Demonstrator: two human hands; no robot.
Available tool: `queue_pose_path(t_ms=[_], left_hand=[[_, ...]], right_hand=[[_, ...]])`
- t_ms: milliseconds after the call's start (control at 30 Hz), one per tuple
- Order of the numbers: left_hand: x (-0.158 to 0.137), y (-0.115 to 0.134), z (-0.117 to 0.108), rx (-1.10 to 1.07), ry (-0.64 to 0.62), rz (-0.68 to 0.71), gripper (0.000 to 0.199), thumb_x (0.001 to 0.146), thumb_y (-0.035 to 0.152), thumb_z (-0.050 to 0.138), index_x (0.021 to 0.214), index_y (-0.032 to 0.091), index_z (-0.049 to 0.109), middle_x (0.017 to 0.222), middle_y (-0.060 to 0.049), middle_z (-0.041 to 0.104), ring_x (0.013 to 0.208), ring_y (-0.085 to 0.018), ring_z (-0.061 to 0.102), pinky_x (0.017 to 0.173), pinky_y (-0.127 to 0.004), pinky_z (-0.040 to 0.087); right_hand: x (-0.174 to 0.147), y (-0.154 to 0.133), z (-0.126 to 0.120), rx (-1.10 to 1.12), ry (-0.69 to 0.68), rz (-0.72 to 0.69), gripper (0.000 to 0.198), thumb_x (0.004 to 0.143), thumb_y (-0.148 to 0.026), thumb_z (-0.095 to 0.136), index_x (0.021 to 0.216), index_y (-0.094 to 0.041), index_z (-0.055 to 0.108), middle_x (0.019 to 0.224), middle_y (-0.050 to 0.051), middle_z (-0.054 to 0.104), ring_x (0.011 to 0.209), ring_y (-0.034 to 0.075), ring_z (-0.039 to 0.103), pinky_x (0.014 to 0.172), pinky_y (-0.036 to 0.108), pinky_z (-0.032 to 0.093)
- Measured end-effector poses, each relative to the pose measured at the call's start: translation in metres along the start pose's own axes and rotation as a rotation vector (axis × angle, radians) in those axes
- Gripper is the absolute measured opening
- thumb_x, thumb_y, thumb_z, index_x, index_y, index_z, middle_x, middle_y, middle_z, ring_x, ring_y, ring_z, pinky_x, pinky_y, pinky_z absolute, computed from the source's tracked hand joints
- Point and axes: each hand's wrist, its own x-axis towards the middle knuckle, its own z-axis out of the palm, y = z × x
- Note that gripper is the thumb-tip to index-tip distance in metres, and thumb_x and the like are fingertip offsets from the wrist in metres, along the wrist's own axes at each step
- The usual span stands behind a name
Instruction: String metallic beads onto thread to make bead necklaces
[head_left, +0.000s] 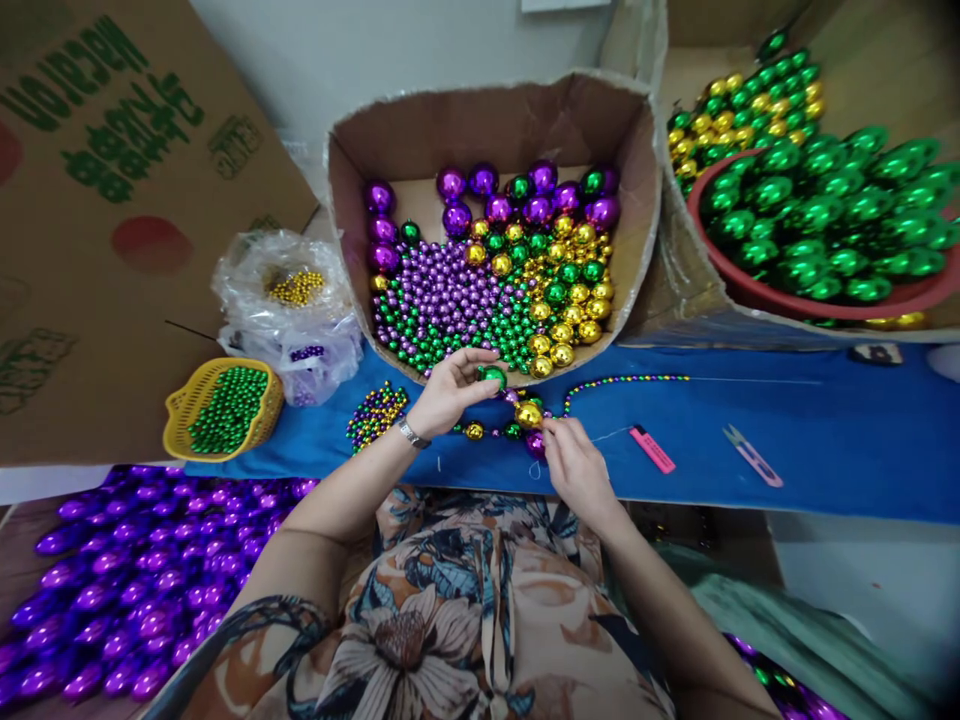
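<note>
My left hand (455, 388) has its fingers closed around a large green bead (493, 377) at the front rim of a cardboard box (495, 120) of loose beads. My right hand (577, 463) pinches at the strand just beside a large gold bead (529, 414); the thread in its fingertips is too fine to make out. Between the hands hangs a purple bead (535, 443). Part of the bead strand (474, 431) lies under my left wrist. A thin string of small beads (626, 380) runs right across the blue cloth and ends in bare thread.
On the blue cloth (697, 410) lie a pink lighter (652, 449), thread snips (752, 456) and a pile of small mixed beads (377, 414). A yellow basket (225, 410) holds green beads. At right, a red basin (720, 270) is heaped with green beads. Purple beads (135, 570) spread at lower left.
</note>
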Motion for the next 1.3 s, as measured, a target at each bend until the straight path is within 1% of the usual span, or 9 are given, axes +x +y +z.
queue_pose_path(t_ms=[167,400,500,567,633,700,800,867,1300], left_hand=[[-0.005,-0.005,0.005,0.076,0.046,0.013,0.042,0.069,0.030,0.083,0.102,0.016,0.060,0.105,-0.008,0.069,0.092,-0.015,0.064,0.078,-0.024,0.051],[-0.010,-0.004,0.012,0.171,-0.010,0.040,0.043,0.068,0.036,0.084,0.100,0.017,0.062,0.102,-0.007,0.068,0.091,-0.015,0.063,0.076,-0.025,0.049],[-0.005,0.001,0.009,0.114,-0.105,0.079,0.044,0.079,0.048,0.072,0.110,0.018,0.063,0.111,-0.011,0.067,0.103,-0.020,0.062,0.083,-0.029,0.050],[0.004,0.004,0.004,0.104,-0.084,0.092,0.045,0.089,0.054,0.055,0.115,0.018,0.061,0.116,-0.012,0.066,0.104,-0.021,0.062,0.080,-0.030,0.050],[0.017,0.005,-0.002,0.280,0.016,0.147,0.040,0.093,0.051,0.049,0.113,0.019,0.062,0.111,-0.010,0.067,0.096,-0.020,0.062,0.077,-0.031,0.049],[0.034,0.002,-0.008,0.642,0.061,0.261,0.028,0.091,0.041,0.055,0.106,0.019,0.065,0.102,-0.008,0.068,0.091,-0.020,0.060,0.082,-0.034,0.046],[0.057,-0.007,-0.011,1.153,-0.032,0.385,0.016,0.086,0.025,0.058,0.095,0.018,0.068,0.093,-0.009,0.067,0.091,-0.025,0.056,0.088,-0.040,0.041],[0.069,-0.014,-0.011,1.338,-0.074,0.406,0.015,0.085,0.022,0.057,0.094,0.016,0.068,0.090,-0.012,0.065,0.090,-0.027,0.054,0.084,-0.040,0.040],[0.166,-0.008,0.013,1.630,-0.049,0.509,0.031,0.092,0.011,0.037,0.106,0.008,0.065,0.106,-0.017,0.062,0.101,-0.027,0.050,0.093,-0.041,0.038]], right_hand=[[0.001,0.002,0.000,0.059,0.070,0.047,0.021,0.097,-0.028,0.045,0.102,-0.021,0.063,0.091,0.006,0.065,0.085,0.016,0.065,0.080,0.026,0.050],[0.000,0.004,0.010,0.397,-0.085,0.187,0.017,0.095,-0.032,0.049,0.090,-0.021,0.061,0.085,0.002,0.066,0.066,0.012,0.066,0.060,0.022,0.052],[-0.002,0.005,0.008,0.454,-0.054,0.208,0.017,0.094,-0.034,0.051,0.091,-0.020,0.061,0.086,0.003,0.065,0.070,0.013,0.066,0.063,0.022,0.053],[-0.003,0.008,0.005,0.473,-0.020,0.218,0.017,0.093,-0.035,0.052,0.091,-0.020,0.061,0.086,0.003,0.064,0.072,0.013,0.065,0.063,0.022,0.053],[-0.004,0.011,0.003,0.488,0.006,0.232,0.018,0.093,-0.036,0.053,0.091,-0.020,0.061,0.085,0.003,0.063,0.072,0.013,0.064,0.062,0.023,0.052],[-0.005,0.014,0.002,0.483,0.025,0.248,0.019,0.093,-0.036,0.053,0.090,-0.020,0.061,0.085,0.003,0.062,0.073,0.014,0.064,0.061,0.023,0.051],[-0.006,0.018,0.000,0.470,0.047,0.277,0.019,0.093,-0.038,0.053,0.092,-0.020,0.061,0.087,0.004,0.062,0.073,0.014,0.063,0.062,0.023,0.051],[-0.007,0.018,-0.002,0.463,0.059,0.287,0.019,0.093,-0.037,0.053,0.093,-0.020,0.062,0.087,0.003,0.061,0.073,0.013,0.063,0.063,0.023,0.050],[-0.008,0.022,-0.005,0.487,0.092,0.329,0.019,0.093,-0.038,0.053,0.092,-0.021,0.061,0.086,0.002,0.059,0.071,0.012,0.061,0.062,0.023,0.048]])
